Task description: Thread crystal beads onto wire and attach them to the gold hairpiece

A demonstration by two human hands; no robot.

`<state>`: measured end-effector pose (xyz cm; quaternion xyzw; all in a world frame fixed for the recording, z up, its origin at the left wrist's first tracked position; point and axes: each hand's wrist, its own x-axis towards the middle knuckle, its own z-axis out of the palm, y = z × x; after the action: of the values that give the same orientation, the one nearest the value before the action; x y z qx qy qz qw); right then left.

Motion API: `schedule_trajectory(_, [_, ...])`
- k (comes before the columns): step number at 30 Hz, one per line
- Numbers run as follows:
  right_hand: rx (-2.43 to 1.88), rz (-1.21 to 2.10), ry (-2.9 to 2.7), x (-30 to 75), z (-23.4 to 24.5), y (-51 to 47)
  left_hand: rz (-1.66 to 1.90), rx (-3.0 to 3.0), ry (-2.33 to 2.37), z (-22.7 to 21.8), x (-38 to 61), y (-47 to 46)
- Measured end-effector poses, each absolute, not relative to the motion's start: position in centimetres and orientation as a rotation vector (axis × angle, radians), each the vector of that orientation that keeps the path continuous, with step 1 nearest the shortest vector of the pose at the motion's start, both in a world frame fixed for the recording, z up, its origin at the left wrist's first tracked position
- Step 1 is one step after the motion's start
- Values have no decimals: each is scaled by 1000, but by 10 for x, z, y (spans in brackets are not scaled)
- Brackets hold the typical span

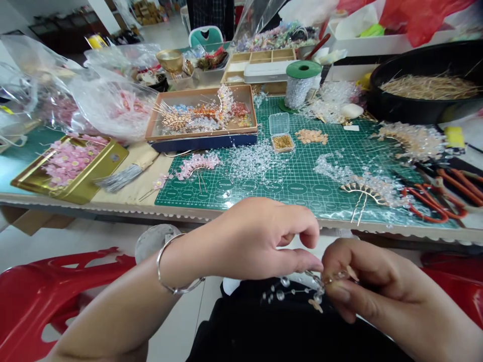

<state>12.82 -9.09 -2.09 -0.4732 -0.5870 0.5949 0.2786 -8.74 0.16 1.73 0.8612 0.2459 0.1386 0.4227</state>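
Observation:
My right hand (381, 281) pinches a beaded wire spray (283, 291) between thumb and fingers, over my dark-clothed lap in front of the table. Clear round beads on thin wires fan out leftward from the pinch, with small peach pieces among them. My left hand (260, 236) wears a silver bangle (162, 266) and hovers above the spray. Its thumb and bent forefinger are apart, and the thumb tip reaches the wire beside my right fingers. The other left fingers are mostly hidden.
On the green cutting mat (211, 188) lie loose clear beads (252, 161), a pink flower comb (198, 165) and a clear beaded comb (366, 190). Orange-handled pliers (430, 203) lie right. Behind are a box of beadwork (151, 131), a wire spool (302, 88) and a black basin (392, 108).

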Motion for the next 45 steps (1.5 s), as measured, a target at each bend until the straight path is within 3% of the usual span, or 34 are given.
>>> schedule_trajectory(7, [-1105, 1436, -1701, 127, -23, -92, 100, 1226, 386, -37, -75, 17])
schedule_trajectory(12, [-1149, 888, -1868, 133, -25, -90, 134, 705, 262, -73, -57, -13])
schedule_trajectory(18, [-1306, 188, -2027, 137, -29, -82, 321, 539, 325, -57, -61, -50])
schedule_trajectory(25, [-1354, -116, -2129, 134, -30, -73, 543, 973, 690, -27, -73, -66])
schedule_trajectory(31, [-1139, -53, -2275, 138, -39, -78, 608, 2369, 742, 13, -88, -64])
schedule_trajectory(35, [-1051, 290, -2391, 140, -29, -84, 550, 2804, 552, 36, -91, -43])
schedule_trajectory(40, [-1042, 732, -2376, 141, -15, -94, 409, 2466, 413, 36, -85, -2])
schedule_trajectory(45, [-955, 725, -2256, 142, -16, -99, 333, 1731, 408, 1, -75, 17])
